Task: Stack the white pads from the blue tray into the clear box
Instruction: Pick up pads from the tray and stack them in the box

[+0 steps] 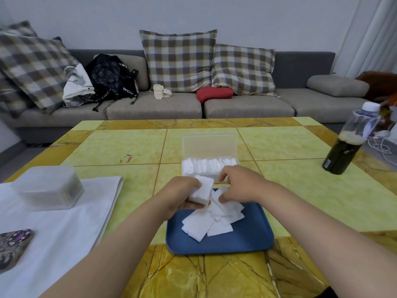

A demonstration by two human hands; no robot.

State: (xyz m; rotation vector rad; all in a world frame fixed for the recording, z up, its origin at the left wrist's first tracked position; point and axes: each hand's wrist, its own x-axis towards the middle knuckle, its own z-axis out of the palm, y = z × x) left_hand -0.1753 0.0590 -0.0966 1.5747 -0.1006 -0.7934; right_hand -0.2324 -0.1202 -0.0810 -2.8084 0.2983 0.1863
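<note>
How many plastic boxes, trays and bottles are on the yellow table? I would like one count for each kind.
Plastic boxes: 2, the clear box and a frosted box
Trays: 1, the blue tray
Bottles: 1, a dark bottle
Total: 4

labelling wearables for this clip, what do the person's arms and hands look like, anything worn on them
The left forearm and right forearm are bare as far as the picture shows, with no sleeves or cuffs. The left hand and right hand wear no gloves, and no watch, bracelet or ring shows.
</note>
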